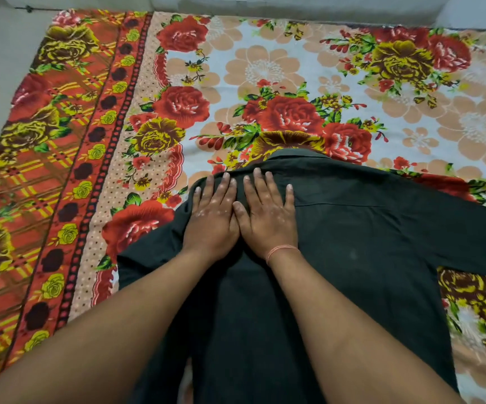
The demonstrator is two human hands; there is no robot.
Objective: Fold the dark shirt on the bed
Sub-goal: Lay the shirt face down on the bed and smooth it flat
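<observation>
Dark shirt (pixel 352 243): flat on bed (pixel 265 68), collar far, long axis near-far. My left grip (pixel 211 212), right grip (pixel 268 212): fingers spread, pressing its left shoulder. Unfolded sleeve (pixel 454 228) lies right of both; right grip nearer

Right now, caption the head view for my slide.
Left hand and right hand press flat on the dark shirt spread over a floral bedsheet.

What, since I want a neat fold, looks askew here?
Only the dark shirt is lopsided: one sleeve stretches out to the right over the floral bedsheet, while the other side is drawn in beneath the flat left hand and right hand.
</observation>
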